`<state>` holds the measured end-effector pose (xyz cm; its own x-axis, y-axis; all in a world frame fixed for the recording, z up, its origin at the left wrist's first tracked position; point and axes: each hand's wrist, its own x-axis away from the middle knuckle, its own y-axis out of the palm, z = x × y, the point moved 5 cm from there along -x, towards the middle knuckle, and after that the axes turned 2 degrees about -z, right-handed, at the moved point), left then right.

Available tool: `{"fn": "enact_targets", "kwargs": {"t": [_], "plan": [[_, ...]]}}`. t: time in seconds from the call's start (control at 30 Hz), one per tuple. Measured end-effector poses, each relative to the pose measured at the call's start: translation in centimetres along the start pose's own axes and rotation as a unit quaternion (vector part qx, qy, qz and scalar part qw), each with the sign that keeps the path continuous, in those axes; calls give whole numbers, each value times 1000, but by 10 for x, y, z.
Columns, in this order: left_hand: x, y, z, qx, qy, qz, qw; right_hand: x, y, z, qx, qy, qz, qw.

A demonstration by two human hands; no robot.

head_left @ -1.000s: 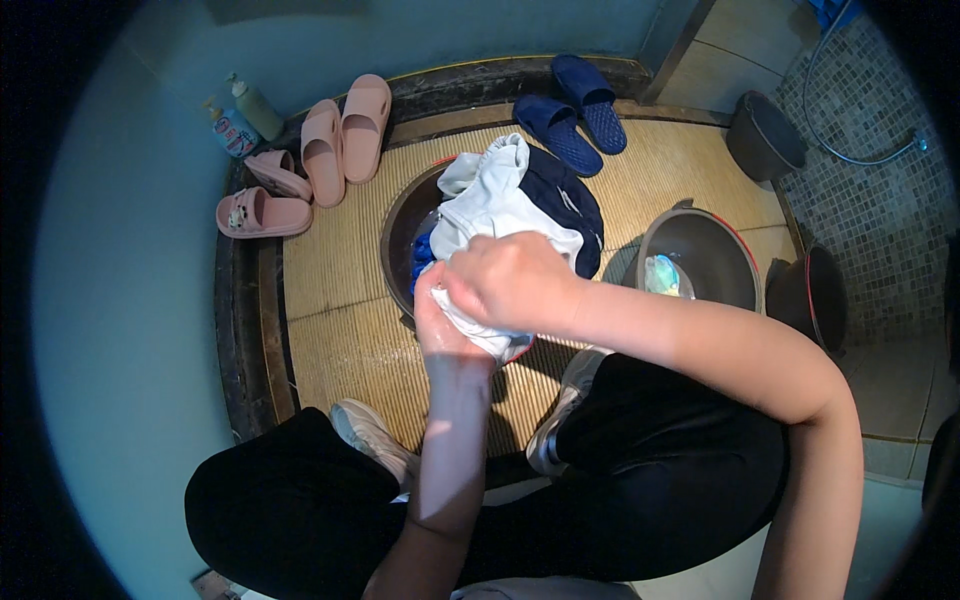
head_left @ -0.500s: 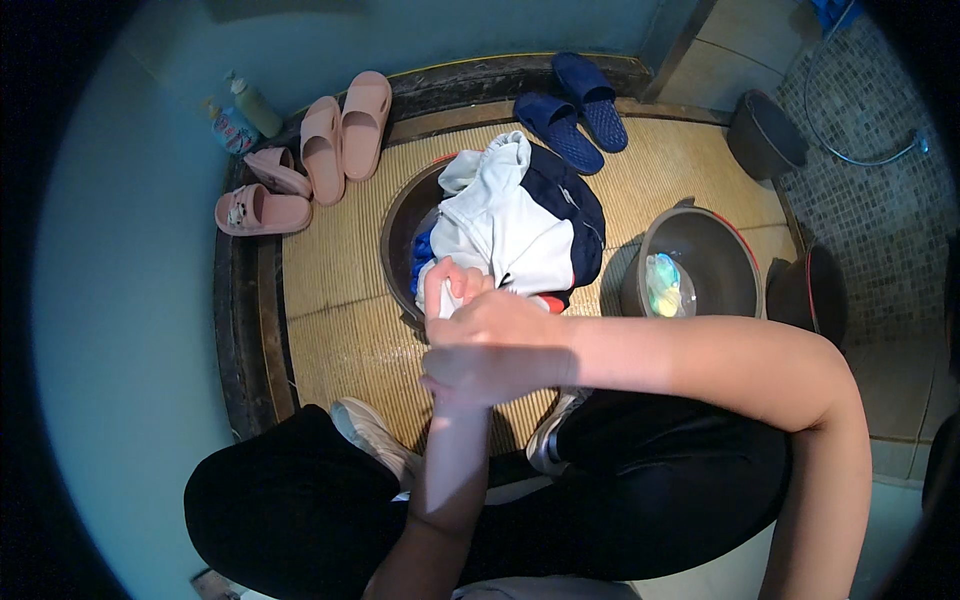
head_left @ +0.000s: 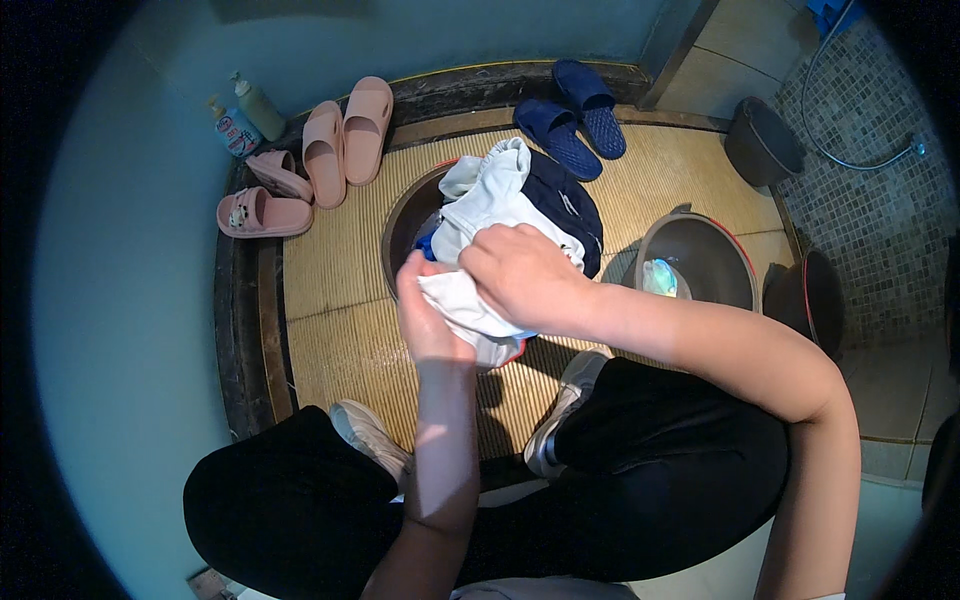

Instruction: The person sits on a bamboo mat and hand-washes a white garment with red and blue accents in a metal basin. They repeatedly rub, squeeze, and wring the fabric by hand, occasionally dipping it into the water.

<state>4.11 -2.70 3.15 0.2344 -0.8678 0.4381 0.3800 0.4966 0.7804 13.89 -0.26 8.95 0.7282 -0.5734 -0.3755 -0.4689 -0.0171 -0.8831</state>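
A white and navy garment [head_left: 490,200] lies bunched over a round brown tub [head_left: 397,240] in front of me, with a bit of blue cloth beside it. At the tub's near edge, a white part [head_left: 462,300] of the garment, edged in red and light blue, is stretched between my hands. My left hand [head_left: 432,318] supports it from the left and grips its edge, with the fingers partly hidden behind the cloth. Closed over the same cloth from above, my right hand [head_left: 525,278] has its knuckles up and its fingertips out of sight.
Right of the tub stands a brown bucket [head_left: 720,260] with a small plastic packet [head_left: 660,278] inside. Farther right are two more dark buckets. Pink slippers [head_left: 325,155] and blue slippers [head_left: 560,135] line the far edge of the ribbed mat [head_left: 340,340], near two pump bottles [head_left: 258,110].
My hands, earlier crossed and pressed together near the tub's front, have moved apart. The right hand has gone up and over the garment, and more white cloth now shows between them.
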Motion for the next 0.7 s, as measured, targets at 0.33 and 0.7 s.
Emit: {"fn": "enact_targets", "kwargs": {"t": [0.33, 0.7], "plan": [[-1, -7, 26, -128, 119, 15, 985, -7, 7, -14, -180, 167, -289, 925], [-1, 15, 31, -460, 115, -282, 834, -11, -43, 54, -531, 316, 130, 776]]}}
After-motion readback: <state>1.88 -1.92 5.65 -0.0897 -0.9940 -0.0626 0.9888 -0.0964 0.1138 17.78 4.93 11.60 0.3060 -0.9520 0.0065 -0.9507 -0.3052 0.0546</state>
